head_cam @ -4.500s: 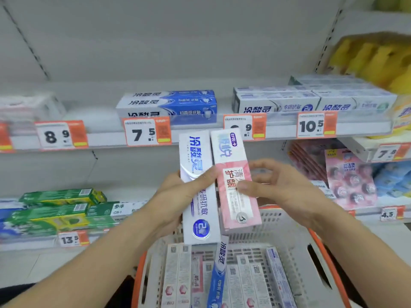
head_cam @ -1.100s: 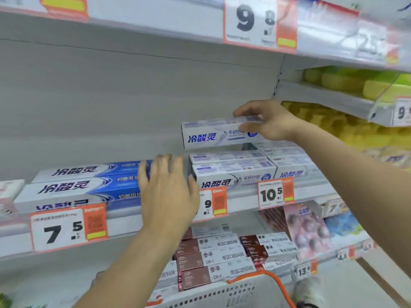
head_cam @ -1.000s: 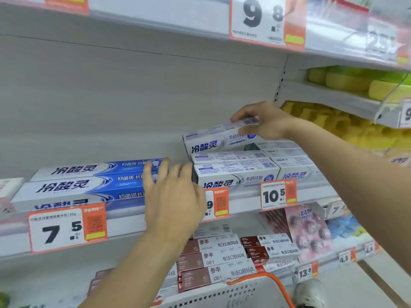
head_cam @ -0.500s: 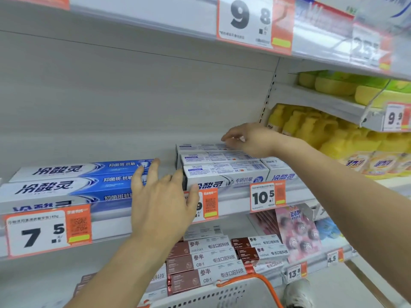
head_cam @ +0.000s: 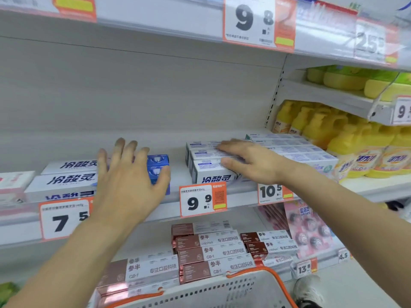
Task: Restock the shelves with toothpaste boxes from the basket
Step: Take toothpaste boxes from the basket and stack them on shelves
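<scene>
Several white toothpaste boxes (head_cam: 209, 172) lie in a row on the middle shelf (head_cam: 242, 196) above the 9.9 price tag. My right hand (head_cam: 249, 162) rests flat on top of them, fingers straight and pointing left. My left hand (head_cam: 131, 181) is raised with spread fingers in front of the blue-and-white toothpaste boxes (head_cam: 66, 181) above the 7.5 tag; it holds nothing. The white basket (head_cam: 213, 292) with orange handles shows only its far rim at the bottom edge.
More white boxes (head_cam: 295, 150) lie right of my right hand. Yellow bottles (head_cam: 355, 147) fill the right bay. Brown-and-white toothpaste boxes (head_cam: 211, 252) and a pink packet (head_cam: 307, 227) sit on the shelf below. An upper shelf edge (head_cam: 155, 21) with price tags overhangs.
My right hand set its white box down onto the row and now lies flat on it. My left hand stayed raised by the blue boxes. The view dropped slightly.
</scene>
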Motion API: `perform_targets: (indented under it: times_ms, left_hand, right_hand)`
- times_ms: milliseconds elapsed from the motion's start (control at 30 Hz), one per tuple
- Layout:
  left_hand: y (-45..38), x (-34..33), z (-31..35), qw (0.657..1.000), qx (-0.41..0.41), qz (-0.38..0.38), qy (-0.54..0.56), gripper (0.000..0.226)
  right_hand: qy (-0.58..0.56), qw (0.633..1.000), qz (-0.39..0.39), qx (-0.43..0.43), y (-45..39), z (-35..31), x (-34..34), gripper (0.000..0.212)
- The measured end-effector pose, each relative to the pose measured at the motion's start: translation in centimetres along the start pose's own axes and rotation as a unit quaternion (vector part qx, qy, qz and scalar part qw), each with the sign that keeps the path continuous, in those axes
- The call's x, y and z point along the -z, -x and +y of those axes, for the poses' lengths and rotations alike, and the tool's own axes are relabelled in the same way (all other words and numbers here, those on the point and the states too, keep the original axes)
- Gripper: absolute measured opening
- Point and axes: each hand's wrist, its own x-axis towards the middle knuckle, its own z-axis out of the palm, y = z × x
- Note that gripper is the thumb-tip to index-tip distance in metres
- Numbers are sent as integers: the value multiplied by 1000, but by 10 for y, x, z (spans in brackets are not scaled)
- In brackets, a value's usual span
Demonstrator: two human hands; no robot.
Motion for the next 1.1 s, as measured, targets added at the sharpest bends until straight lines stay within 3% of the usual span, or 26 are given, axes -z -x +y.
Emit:
perform_targets:
  times_ms: [100, 167, 400, 567, 767, 1100]
  left_hand:
    - [6, 7, -8, 987, -11, -119, -107, 97]
    - [6, 7, -3, 982, -18, -142, -126, 104]
    - [0, -8, 31, 978, -48, -143, -146, 80]
    - [-2, -10, 40, 972, -51, -148, -174, 80]
    - [7, -7, 41, 981, -87, -135, -112, 80]
    - [17, 1, 28, 985, -69, -131, -83, 72]
  right_hand:
    - [20, 1000, 5, -7, 1, -13, -11, 75]
    - [49, 999, -1, -23, 3, -17, -17, 79]
    - [63, 998, 4, -29, 9, -18, -21, 81]
    - [100, 994, 25, -39, 11, -26, -28, 80]
    - [117, 991, 14, -57, 8, -37, -29, 88]
    - [112, 990, -9, -82, -7, -47, -25, 115]
